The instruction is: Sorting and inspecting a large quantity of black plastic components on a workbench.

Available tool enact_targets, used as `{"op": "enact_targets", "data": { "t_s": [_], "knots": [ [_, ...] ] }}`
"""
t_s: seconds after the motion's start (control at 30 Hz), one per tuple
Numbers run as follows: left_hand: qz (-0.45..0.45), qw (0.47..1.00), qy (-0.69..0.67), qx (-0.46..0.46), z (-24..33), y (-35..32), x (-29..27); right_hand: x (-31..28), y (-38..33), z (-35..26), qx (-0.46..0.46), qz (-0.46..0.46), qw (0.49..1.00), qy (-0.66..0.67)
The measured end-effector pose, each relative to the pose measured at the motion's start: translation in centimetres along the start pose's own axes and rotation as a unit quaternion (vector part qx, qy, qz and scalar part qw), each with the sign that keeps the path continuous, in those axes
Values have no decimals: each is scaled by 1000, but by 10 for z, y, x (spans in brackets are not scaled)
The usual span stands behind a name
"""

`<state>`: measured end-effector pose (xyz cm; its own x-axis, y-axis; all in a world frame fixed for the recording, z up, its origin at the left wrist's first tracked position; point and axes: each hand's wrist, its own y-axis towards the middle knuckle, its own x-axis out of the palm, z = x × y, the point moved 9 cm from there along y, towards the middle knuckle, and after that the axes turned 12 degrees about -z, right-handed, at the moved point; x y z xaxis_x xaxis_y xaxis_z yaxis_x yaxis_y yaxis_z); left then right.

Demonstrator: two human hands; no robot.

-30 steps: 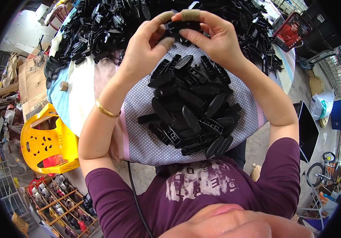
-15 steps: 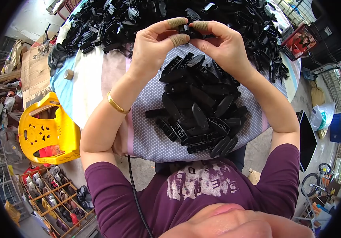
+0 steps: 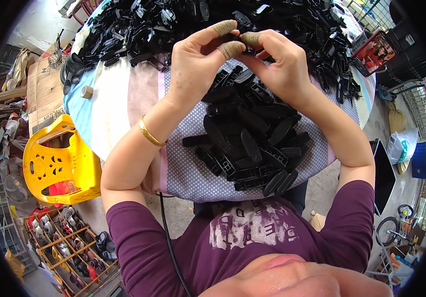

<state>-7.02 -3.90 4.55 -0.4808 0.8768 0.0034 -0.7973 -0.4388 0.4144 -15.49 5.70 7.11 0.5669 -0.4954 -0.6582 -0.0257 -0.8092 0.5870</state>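
I see a chair [image 3: 88, 171]; above it in my view are cardboard [image 3: 44, 94] and a tape roll [image 3: 87, 93], to its left a fan [image 3: 17, 189], below it a shoe rack [image 3: 74, 239]. Well off to its right I make out a bicycle [image 3: 399, 232].

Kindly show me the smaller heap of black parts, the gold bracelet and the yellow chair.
Smaller heap of black parts [image 3: 250, 144]: head view, on a middle piece.
Gold bracelet [image 3: 147, 131]: head view, on its band.
Yellow chair [image 3: 86, 169]: head view, on plastic right of its holes.
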Motion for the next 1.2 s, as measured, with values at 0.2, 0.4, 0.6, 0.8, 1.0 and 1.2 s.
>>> {"op": "enact_targets", "data": {
  "t_s": [0.2,0.4,0.6,0.8,1.0,1.2],
  "knots": [
    [-61,998,-17,-3,6,4,-1,18,2,25,96,-122,975,156],
    [-113,993,15,22,17,4,6,22,-5,17,91,-150,973,152],
    [-233,972,13,-10,42,1,29,-7,11,31,20,-233,962,142],
    [-377,897,231,-21,33,-11,65,-24,6,69,67,-214,966,-132],
    [-119,751,588,275,15,46,33,-5,-2,43,-27,-188,936,-295],
    [-206,717,646,163,-2,74,53,-16,4,58,-10,-156,951,-268]
  ]
}}
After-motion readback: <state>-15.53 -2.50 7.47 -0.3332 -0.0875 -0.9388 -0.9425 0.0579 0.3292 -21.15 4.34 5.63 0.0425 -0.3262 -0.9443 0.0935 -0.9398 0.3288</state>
